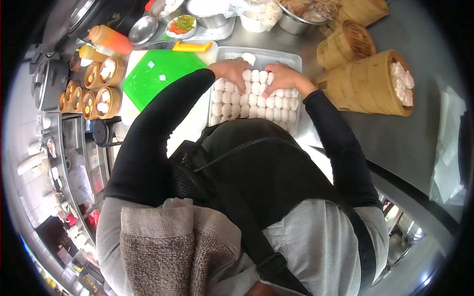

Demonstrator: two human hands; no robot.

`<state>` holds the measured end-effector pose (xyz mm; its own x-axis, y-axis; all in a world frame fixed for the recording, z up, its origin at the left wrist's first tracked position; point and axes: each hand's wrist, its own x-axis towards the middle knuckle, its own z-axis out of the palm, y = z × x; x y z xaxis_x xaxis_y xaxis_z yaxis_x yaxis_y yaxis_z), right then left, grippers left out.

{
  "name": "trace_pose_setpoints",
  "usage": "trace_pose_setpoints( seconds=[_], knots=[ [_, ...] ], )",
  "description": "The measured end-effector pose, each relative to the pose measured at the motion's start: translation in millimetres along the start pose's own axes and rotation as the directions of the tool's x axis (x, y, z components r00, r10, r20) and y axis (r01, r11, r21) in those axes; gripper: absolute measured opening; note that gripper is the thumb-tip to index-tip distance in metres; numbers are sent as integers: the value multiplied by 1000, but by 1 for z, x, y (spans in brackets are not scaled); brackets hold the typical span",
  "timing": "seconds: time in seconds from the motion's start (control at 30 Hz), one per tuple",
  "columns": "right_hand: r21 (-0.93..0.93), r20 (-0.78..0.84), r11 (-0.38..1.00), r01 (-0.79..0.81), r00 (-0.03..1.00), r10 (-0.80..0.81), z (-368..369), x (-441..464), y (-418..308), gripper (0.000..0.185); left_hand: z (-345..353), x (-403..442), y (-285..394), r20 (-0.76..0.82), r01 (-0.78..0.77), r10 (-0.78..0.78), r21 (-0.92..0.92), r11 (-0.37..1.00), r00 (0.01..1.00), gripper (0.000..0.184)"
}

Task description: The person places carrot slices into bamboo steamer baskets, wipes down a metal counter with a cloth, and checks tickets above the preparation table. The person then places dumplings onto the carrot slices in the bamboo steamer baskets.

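A clear plastic tray (pixel 297 59) lies in front of me, filled with rows of round white balls (pixel 254 100). Over the left part of its far rows rests my left hand (pixel 233 71), fingers apart and touching the balls. My right hand (pixel 282 78) is on the right part of the same rows, its thumb and fingers spread over the balls. Between the hands some balls show. One white piece (pixel 248 58) lies near the tray's far edge. Whether either hand grips a ball is hard to tell, but both look spread.
Left of the tray, a green cutting board (pixel 153 74) lies beside an orange-handled tool (pixel 192 47). Small bamboo steamers (pixel 112 71) and squeeze bottles (pixel 111 39) stand farther left. Large bamboo steamers (pixel 365 84) lie on the right. Metal bowls (pixel 295 24) line the back.
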<state>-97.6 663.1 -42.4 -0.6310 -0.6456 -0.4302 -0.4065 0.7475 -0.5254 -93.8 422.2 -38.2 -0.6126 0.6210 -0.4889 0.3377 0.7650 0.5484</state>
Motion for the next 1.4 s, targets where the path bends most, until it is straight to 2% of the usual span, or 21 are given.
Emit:
trace_pose_setpoints(
  seconds=[0.07, 0.13, 0.17, 0.23, 0.27, 0.37, 0.4, 0.43, 0.5, 0.6, 0.67, 0.7, 0.77, 0.8, 0.83, 0.9, 0.93, 1.07, 1.17, 1.3, 1.4],
  knots=[
    [-37, 35, 999, -14, 999, 15, -15, -1, -16, 83, -3, 2, -6, -39, -48, 48, -5, 999, 998, 86],
    [172, 130, 976, -134, 985, 113, -31, -9, -41, 88, -12, 4, -7, 170, -176, 218, -229, 957, 961, 76],
    [178, 138, 974, -142, 983, 118, -20, -6, -34, 88, -10, 4, -5, 178, -176, 221, -236, 955, 959, 76],
    [42, -108, 989, -142, 983, 146, -1, -2, -27, 94, -6, 1, 1, 23, -25, 30, -166, 986, 999, 70],
    [41, -106, 988, -146, 983, 150, -4, 0, -26, 94, -11, -4, 13, 77, -31, 38, -80, 996, 996, 76],
    [52, 31, 971, -234, 972, 232, -7, 3, -29, 95, 1, 16, 1, 84, -82, 90, -91, 992, 992, 76],
    [158, 99, 960, -231, 971, 217, -7, 8, -24, 95, -1, 26, -6, 227, -9, 19, -45, 999, 974, 78],
    [258, 153, 939, -228, 969, 193, -12, 13, -22, 95, 0, 23, -9, 221, -6, 14, -40, 999, 975, 78],
    [310, 156, 934, -177, 979, 134, -18, 17, -20, 98, -2, 20, -14, 46, -6, 19, -250, 968, 999, 80],
    [128, 88, 958, -257, 965, 247, -18, 15, -17, 90, -10, 14, -4, 29, -16, 21, -160, 987, 999, 82],
    [310, -79, 949, -60, 993, 88, -25, 10, -9, 68, -5, 15, -11, -213, -23, -11, -158, 987, 977, 72],
    [312, -72, 948, -66, 993, 93, -24, 8, -2, 68, 0, 18, -26, -209, -25, -11, -165, 986, 978, 72],
    [465, -199, 869, 169, 977, -83, -20, 10, 23, 46, -11, 7, -33, -299, -253, 144, -367, 895, 943, 68],
    [614, -153, 774, 157, 985, -78, -5, 19, 43, 44, -14, 9, -38, -250, -205, 122, -339, 918, 960, 69],
    [610, -157, 775, 166, 984, -88, 1, 22, 44, 44, -13, 9, -39, -257, -201, 117, -333, 921, 959, 69],
    [406, -292, 881, 242, 948, -126, 7, 17, 36, 49, -11, 13, -34, -295, -295, 227, -213, 932, 928, 68],
    [181, -262, 965, 190, 955, -139, -8, 5, 10, 57, -12, 12, -22, -270, -165, 124, -136, 977, 955, 63],
    [-55, -252, 994, 98, 962, -109, 4, 6, -4, 71, -14, 18, -14, -239, -94, 69, -95, 991, 969, 61],
    [-144, -239, 989, 43, 968, -77, 5, 9, -6, 70, -11, 14, -10, -397, -68, 84, 55, 996, 914, 64],
    [-224, -262, 975, -10, 964, -50, -1, 7, -19, 72, -14, 9, -1, -301, 8, 23, 102, 995, 953, 63],
    [-199, -165, 979, -34, 986, 0, -6, 12, -12, 75, -21, 2, 7, -205, 94, -72, 97, 991, 976, 59]
  ],
)
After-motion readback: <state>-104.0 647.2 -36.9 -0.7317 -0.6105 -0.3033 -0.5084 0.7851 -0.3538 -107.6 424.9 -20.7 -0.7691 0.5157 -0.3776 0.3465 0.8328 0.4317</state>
